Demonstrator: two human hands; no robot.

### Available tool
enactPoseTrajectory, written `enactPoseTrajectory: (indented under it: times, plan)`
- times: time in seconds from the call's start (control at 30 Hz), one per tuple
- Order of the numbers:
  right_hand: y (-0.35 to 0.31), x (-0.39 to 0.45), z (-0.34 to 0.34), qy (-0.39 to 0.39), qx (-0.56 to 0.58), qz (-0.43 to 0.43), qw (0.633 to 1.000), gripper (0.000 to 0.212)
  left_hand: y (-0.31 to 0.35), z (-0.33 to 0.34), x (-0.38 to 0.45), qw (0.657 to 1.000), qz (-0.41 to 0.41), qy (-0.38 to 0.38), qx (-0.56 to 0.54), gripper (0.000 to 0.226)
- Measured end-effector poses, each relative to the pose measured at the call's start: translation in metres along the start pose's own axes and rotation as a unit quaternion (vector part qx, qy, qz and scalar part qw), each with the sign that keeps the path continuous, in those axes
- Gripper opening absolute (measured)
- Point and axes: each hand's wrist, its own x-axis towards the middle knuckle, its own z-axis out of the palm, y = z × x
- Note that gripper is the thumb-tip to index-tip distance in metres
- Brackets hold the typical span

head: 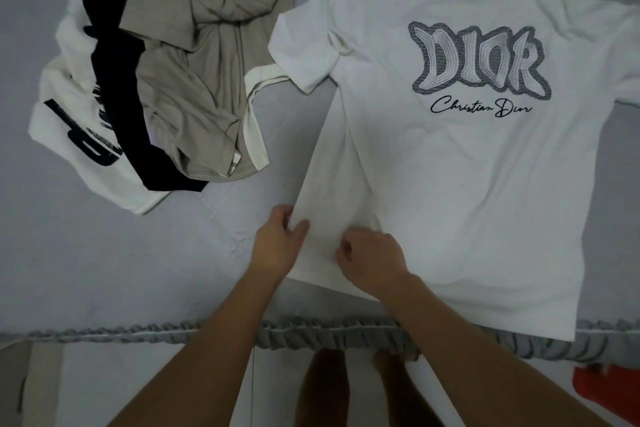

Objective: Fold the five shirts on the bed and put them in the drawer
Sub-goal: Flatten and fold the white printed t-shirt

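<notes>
A white T-shirt (pixel 450 166) with a grey printed logo lies spread on the grey bed, collar away from me. Its left side is folded inward as a long strip. My left hand (pixel 277 243) pinches the lower left corner of that fold. My right hand (pixel 374 256) grips the hem right beside it, fingers curled into the cloth. At the upper left lies a heap of unfolded shirts: a beige one (pixel 207 55) on top, a black one (pixel 121 90) under it, and a white one with black print (pixel 65 114) at the bottom.
The grey bedsheet (pixel 138 270) shows between the heap and the spread shirt. The bed's ruffled front edge (pixel 311 333) runs across the bottom. Below it are my bare feet on the floor and an orange object (pixel 606 392) at the right.
</notes>
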Motion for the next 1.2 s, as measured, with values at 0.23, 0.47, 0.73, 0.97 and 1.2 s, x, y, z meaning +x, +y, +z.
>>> enactPoseTrajectory:
  times: [0.23,0.47,0.73,0.97,1.2]
  plan:
    - [-0.007,0.025,-0.033,0.111,0.037,0.01,0.993,0.02,-0.011,-0.009,0.023,0.912,-0.052,-0.326,0.245,0.019]
    - [0.01,0.08,-0.081,0.195,0.009,0.019,0.981,0.041,0.072,-0.027,0.095,0.992,-0.054,0.049,-0.099,0.041]
    - [0.048,0.138,-0.146,0.209,0.002,0.013,0.978,0.056,0.158,-0.052,0.174,0.932,-0.054,0.204,-0.296,0.075]
    - [0.086,0.25,-0.247,0.264,0.038,0.027,0.963,0.054,0.185,-0.073,0.211,0.948,0.052,0.198,-0.245,0.019]
    - [0.088,0.34,-0.302,0.25,0.142,0.012,0.958,0.04,0.18,-0.09,0.234,0.932,0.07,0.218,-0.28,0.009]
